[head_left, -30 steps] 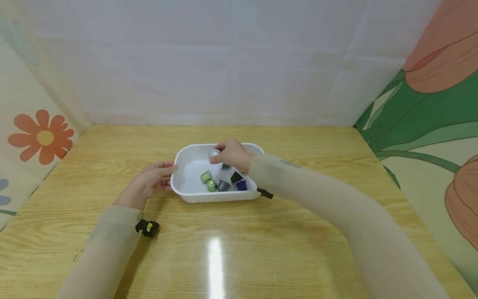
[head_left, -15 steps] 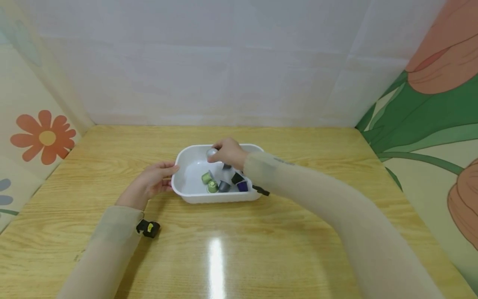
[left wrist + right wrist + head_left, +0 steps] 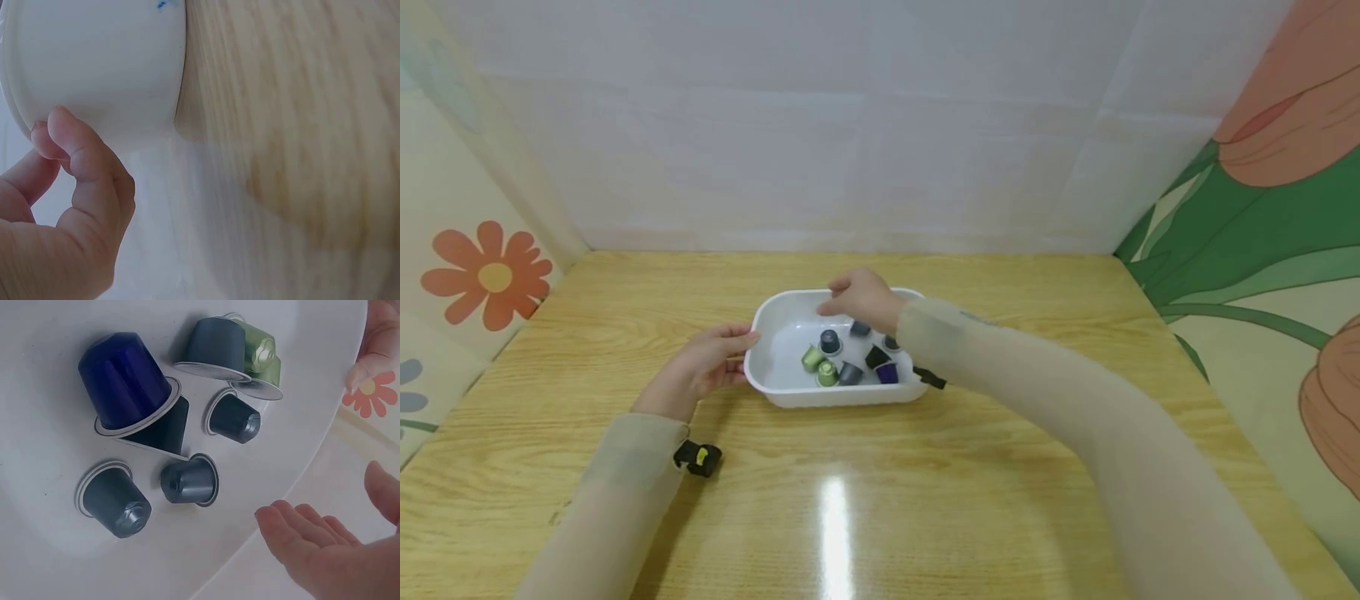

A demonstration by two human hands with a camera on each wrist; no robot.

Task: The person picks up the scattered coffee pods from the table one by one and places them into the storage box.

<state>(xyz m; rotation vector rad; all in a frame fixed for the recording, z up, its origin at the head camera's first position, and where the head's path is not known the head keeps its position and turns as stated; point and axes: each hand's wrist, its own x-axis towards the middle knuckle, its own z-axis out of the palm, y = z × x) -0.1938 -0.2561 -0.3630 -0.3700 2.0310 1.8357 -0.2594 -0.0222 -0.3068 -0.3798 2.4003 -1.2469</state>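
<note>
A white plastic tub (image 3: 842, 399) stands on the table, several coffee capsules lying in it. My left hand (image 3: 703, 362) grips its left end, thumb at the rim and fingers against the outer wall; the left wrist view shows that wall (image 3: 94, 69) close up. Over the far part of the tub hovers my right hand (image 3: 865, 302), holding nothing, its fingers (image 3: 300, 528) extended. Below its fingertips a dark grey capsule (image 3: 830, 342) stands on the tub floor. Nearby lie two green capsules (image 3: 827, 373), a grey one (image 3: 850, 373), a black one (image 3: 876, 358) and a deep blue one (image 3: 128, 378).
The wooden table (image 3: 970, 500) runs out on all sides of the tub. Behind it hangs a white sheet (image 3: 865, 150). Flower-patterned panels (image 3: 490, 275) flank the left and right edges.
My right hand has let go of the capsule it held bottom-up; that dark grey capsule now stands in the tub. The hand has risen slightly with fingers spread. The left hand keeps its place.
</note>
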